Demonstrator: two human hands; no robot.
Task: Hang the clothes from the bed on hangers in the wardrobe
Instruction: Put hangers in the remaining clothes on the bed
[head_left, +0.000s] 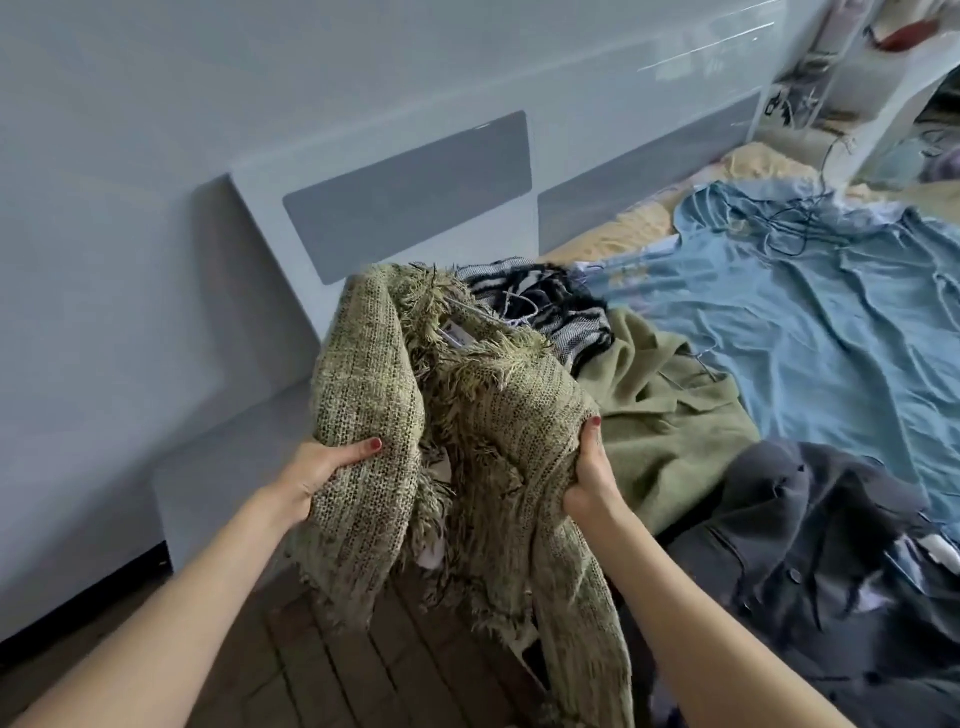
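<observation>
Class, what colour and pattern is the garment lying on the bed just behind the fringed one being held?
Black and white zebra-like stripes on the striped garment, head view.

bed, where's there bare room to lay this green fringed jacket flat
The free patch is the wrinkled light blue sheet, bordered by the plain olive green garment on its left, the dark grey buttoned garment in front and the black cable at its far end. The near corner is crowded, with the black and white patterned knit piled there too.

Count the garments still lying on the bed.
3 that I can tell: a black-and-white patterned piece near the headboard, an olive green one beside it, a dark grey one nearest. Others may be buried.
</observation>
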